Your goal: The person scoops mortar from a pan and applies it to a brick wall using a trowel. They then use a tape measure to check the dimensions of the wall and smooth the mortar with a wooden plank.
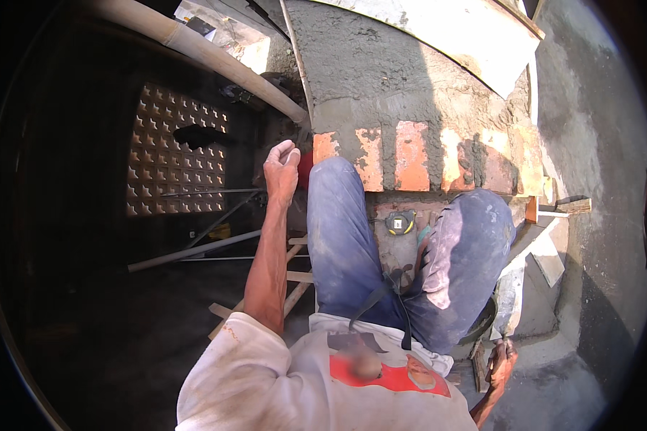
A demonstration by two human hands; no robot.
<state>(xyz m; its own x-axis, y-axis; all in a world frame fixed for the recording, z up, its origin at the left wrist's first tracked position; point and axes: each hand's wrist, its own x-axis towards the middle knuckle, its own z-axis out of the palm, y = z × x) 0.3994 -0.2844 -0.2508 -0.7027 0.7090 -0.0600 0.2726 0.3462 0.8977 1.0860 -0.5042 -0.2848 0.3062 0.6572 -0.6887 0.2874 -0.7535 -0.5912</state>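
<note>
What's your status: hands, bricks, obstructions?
Left hand by left knee. Right hand by pale strip, grip unclear. Bricks in row, mortar-smeared. Tape measure clear of hands.

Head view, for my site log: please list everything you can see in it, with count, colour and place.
Bricks: about six, orange, row beyond the knees
Mortar: one bed, grey, beyond the bricks
Board: one, white, top right
Tape measure: one, grey and yellow, between the legs
Pole: one, tan, upper left
Patterned screen: one, brown, left
Bar: one, grey, below the screen
Wooden slats: several, tan, beside left thigh
Dark left area: too dim to list fully
Trousers: one pair, blue, centre
Shirt: one, whitish, bottom
Left hand: one, beside left knee
Right hand: one, lower right
</note>
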